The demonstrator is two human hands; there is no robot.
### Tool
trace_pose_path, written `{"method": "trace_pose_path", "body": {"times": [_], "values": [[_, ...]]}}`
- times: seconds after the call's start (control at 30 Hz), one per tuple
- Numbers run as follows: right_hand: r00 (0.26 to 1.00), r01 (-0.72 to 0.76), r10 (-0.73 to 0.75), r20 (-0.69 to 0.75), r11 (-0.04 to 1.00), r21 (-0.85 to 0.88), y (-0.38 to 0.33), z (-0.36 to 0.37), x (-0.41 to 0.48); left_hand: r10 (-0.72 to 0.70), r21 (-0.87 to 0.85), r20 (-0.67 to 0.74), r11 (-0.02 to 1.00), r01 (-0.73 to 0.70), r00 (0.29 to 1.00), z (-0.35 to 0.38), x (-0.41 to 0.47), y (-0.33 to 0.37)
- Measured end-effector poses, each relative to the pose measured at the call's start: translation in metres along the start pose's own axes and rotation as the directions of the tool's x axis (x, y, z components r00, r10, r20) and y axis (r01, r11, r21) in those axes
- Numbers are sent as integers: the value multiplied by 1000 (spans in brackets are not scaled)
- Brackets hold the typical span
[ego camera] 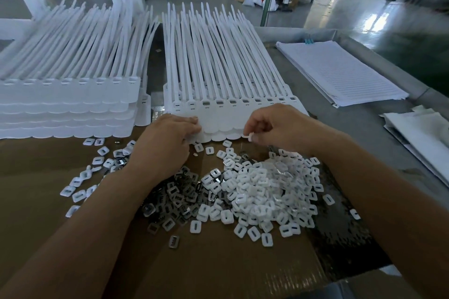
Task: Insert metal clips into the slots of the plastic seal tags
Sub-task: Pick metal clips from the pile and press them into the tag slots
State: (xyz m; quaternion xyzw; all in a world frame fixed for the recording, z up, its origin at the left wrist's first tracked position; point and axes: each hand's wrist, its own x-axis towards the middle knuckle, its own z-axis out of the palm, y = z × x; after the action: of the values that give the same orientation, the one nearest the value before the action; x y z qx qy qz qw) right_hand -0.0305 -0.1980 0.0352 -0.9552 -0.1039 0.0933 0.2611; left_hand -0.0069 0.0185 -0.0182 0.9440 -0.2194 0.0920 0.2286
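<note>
Left hand (167, 136) palm-down, fingers pressing tag strip (218, 126); right hand (274, 126) pinching white piece (250, 136).

White seal tags (226, 114) lie flat in a joined row, slots up; metal clips (179, 199) heaped below both grips.

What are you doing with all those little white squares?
A person is fitting small pieces into white plastic seal tags. The left hand steadies the sheet's front edge while the right hand pinches one small white piece beside it. White pieces and metal clips lie heaped on cardboard.
</note>
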Motion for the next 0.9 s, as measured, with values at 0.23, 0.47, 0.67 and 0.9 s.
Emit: {"method": "trace_pose_path", "body": {"times": [0.23, 0.47, 0.67, 0.9], "values": [[971, 54, -29, -238, 994, 99, -17, 7, 32, -1, -5, -21, 1000, 0, 1000, 0, -1, 1], [941, 31, 26, -338, 986, 162, -31, 16, 72, 18, -15, -27, 1000, -19, 999, -2, -2, 1], [942, -11, 50, -331, 993, 116, -31, 26, 91, 27, -15, -37, 1000, -28, 999, -2, -2, 1], [951, -68, 107, -290, 988, 142, -26, 32, 101, 36, 0, -38, 999, -36, 999, -1, -3, 1]]}}
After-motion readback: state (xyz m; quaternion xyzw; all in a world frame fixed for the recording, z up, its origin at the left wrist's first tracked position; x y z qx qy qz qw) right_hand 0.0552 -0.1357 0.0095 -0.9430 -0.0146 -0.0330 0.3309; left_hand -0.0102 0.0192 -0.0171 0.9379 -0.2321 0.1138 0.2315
